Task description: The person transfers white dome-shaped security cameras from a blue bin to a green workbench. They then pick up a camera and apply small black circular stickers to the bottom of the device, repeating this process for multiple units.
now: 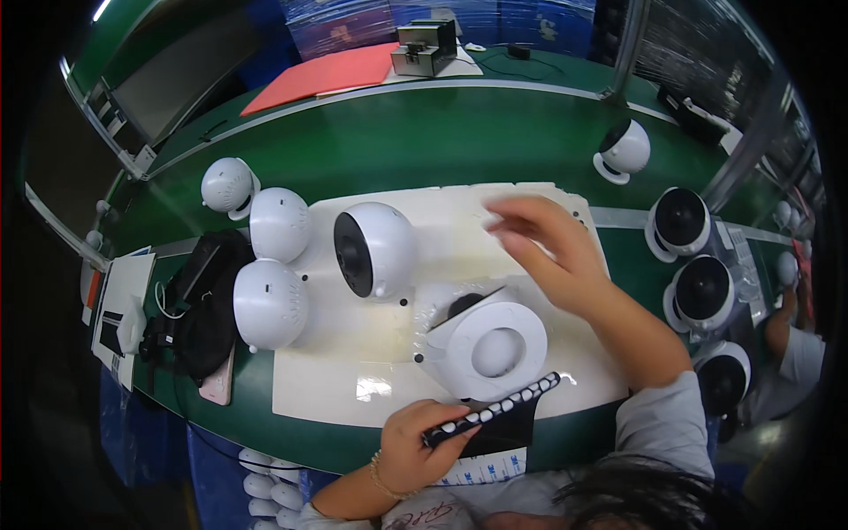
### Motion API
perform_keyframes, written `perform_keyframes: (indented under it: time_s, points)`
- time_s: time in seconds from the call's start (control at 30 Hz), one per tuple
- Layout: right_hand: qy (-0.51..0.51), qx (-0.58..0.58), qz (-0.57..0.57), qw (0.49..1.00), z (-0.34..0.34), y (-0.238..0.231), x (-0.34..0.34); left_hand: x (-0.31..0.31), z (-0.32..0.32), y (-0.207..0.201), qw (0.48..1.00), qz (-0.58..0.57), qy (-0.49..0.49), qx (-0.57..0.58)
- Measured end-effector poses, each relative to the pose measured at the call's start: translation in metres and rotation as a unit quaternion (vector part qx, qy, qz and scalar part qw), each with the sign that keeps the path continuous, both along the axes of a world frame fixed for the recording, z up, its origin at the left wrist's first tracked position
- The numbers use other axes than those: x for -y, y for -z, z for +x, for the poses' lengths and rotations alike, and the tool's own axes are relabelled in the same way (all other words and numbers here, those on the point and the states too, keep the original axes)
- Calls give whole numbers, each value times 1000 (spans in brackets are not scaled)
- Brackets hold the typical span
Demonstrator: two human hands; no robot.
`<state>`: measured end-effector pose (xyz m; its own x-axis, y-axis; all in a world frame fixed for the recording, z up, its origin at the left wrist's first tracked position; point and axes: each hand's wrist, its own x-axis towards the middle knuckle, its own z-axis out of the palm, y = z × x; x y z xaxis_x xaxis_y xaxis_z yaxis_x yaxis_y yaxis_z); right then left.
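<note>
My left hand (pixel 422 442) grips a narrow black strip (pixel 495 411) with a row of white round pads, near the front edge of the table. Just beyond the strip, a white round camera (pixel 521 340) lies tipped on the mat, its ring-shaped base facing up. My right hand (pixel 556 256) hovers above the mat, behind and right of that camera, fingers stretched and a little smeared by motion; nothing shows in them. Another white ball-shaped camera (pixel 389 247) with a black front sits to the left of my right hand, apart from it.
White cameras (pixel 278 225) stand left of the pale mat (pixel 327 380), by a black pouch (pixel 208 340). More black-faced cameras (pixel 704 287) line the right side. At the back are a red sheet (pixel 327 75) and a metal box (pixel 424 53). Another person (pixel 786 353) is at far right.
</note>
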<state>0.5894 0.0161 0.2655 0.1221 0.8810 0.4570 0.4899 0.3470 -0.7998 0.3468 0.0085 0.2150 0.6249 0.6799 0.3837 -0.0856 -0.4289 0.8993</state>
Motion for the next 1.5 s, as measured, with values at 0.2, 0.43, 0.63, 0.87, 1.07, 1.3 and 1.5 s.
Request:
perform_keyframes:
  time_s: [0.2,0.43,0.63,0.87,1.07,1.3,1.5]
  points:
    - [-86,147,118,978,-46,3,92,2,3,6,999,-17,23,38]
    - [-54,234,114,964,-55,19,95,2,-2,3,998,36,42,25]
    - [-40,309,208,927,-61,19,110,3,-7,10,996,90,9,23]
    - [-34,313,189,930,-75,14,101,2,-2,5,979,193,29,61]
    - [-131,257,269,919,-74,24,106,-2,-6,4,973,225,41,35]
    - [-190,147,219,946,-81,21,90,-5,-9,9,971,234,40,29]
    - [-4,184,238,954,-60,24,81,-1,-7,2,956,288,-25,-50]
